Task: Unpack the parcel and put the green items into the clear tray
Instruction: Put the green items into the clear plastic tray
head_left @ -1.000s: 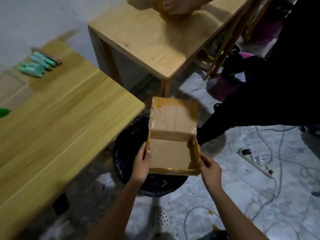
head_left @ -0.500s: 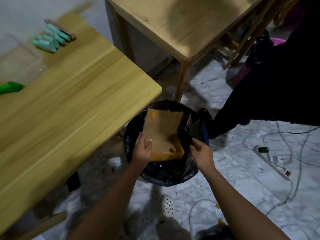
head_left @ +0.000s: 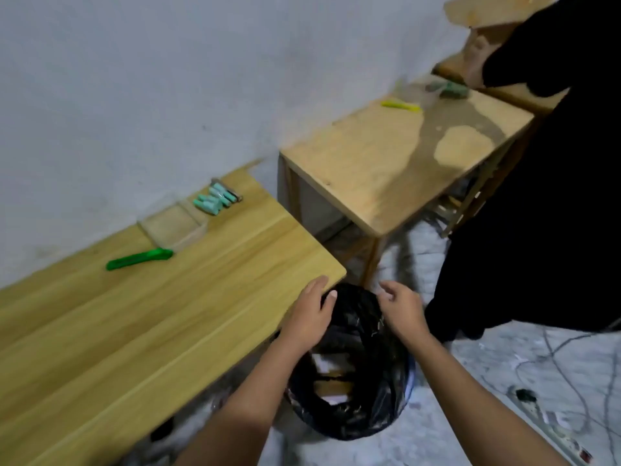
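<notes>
The green cutter lies on the bench at centre left of the frame, its long axis running low-left to high-right. Just beyond its right end stands the clear tray, which looks empty. Further up and right, near the bench's far corner against the wall, sits a cluster of pale green items, just beside the tray but outside it; blur prevents a count.

My left hand is low centre, fingers spread and empty, over the bench's near right corner. My right hand is beside it, loosely open, holding nothing, above the black bin bag on the floor, with cardboard visible inside.

Judgement: the green items lie up and left of both hands; the left hand is nearer and has the clear reach across the bare bench.

Right of frame: a second wooden table, a person in dark clothing, cables on the marbled floor.
</notes>
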Available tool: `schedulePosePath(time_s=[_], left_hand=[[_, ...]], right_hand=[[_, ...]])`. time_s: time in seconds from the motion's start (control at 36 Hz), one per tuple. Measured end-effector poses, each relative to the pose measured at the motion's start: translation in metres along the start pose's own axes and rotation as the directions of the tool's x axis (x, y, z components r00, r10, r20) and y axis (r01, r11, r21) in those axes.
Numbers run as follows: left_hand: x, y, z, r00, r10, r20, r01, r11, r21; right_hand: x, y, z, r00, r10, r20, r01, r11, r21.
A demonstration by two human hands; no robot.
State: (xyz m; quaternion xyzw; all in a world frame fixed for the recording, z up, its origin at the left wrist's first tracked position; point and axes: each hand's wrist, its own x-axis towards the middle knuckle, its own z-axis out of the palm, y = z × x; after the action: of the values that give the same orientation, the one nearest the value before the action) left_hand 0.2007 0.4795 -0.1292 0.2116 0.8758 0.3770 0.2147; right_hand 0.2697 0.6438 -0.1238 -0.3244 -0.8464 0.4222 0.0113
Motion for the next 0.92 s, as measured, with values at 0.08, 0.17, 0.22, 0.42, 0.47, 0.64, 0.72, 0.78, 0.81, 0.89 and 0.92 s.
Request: schedulePosePath(time_s=[0.08,0.17,0.22,0.42,0.47,0.64,0.72,0.78,0.81,0.89,0.92], left_hand=[[0.004,0.003,-0.046,0.996,-0.006,-0.084,0.007,1.0,0.013],[0.008,-0.006,-0.094,0.983,-0.039,-0.177,0.042,0.999,0.012],[0.01,-0.018,-0.126,0.966,-0.073,-0.249,0.078,0.997,0.008],[0.028,-0.092,-0.223,0.851,-0.236,-0.468,0.23,0.971,-0.071],[0.037,-0.117,-0.245,0.805,-0.314,-0.503,0.288,0.949,-0.131],[0.068,-0.179,-0.282,0.74,-0.456,-0.495,0.385,0.89,-0.245],[0.083,-0.2,-0.284,0.757,-0.464,-0.46,0.388,0.886,-0.255],[0.093,-0.211,-0.283,0.761,-0.477,-0.44,0.388,0.878,-0.281],[0.098,-0.215,-0.282,0.759,-0.488,-0.432,0.387,0.871,-0.304],[0.109,-0.221,-0.277,0.755,-0.511,-0.41,0.377,0.851,-0.366],[0.112,-0.222,-0.276,0.755,-0.512,-0.409,0.368,0.848,-0.382]], right_hand=[[0.007,-0.045,0.0,0.998,-0.069,0.0,0.069,0.998,0.007],[0.016,-0.086,0.015,0.992,-0.122,0.022,0.121,0.992,0.023],[0.023,-0.111,0.032,0.988,-0.151,0.033,0.15,0.988,0.029],[0.056,-0.194,0.111,0.967,-0.222,0.122,0.222,0.975,0.017],[0.069,-0.213,0.136,0.959,-0.249,0.136,0.249,0.968,0.021],[0.109,-0.256,0.202,0.941,-0.274,0.198,0.271,0.962,0.042],[0.132,-0.269,0.227,0.936,-0.285,0.207,0.284,0.958,0.036],[0.148,-0.273,0.239,0.935,-0.291,0.205,0.292,0.956,0.026],[0.157,-0.275,0.244,0.935,-0.296,0.197,0.298,0.954,0.02],[0.183,-0.28,0.258,0.929,-0.324,0.178,0.335,0.942,-0.031],[0.19,-0.281,0.262,0.925,-0.333,0.185,0.348,0.936,-0.054]])
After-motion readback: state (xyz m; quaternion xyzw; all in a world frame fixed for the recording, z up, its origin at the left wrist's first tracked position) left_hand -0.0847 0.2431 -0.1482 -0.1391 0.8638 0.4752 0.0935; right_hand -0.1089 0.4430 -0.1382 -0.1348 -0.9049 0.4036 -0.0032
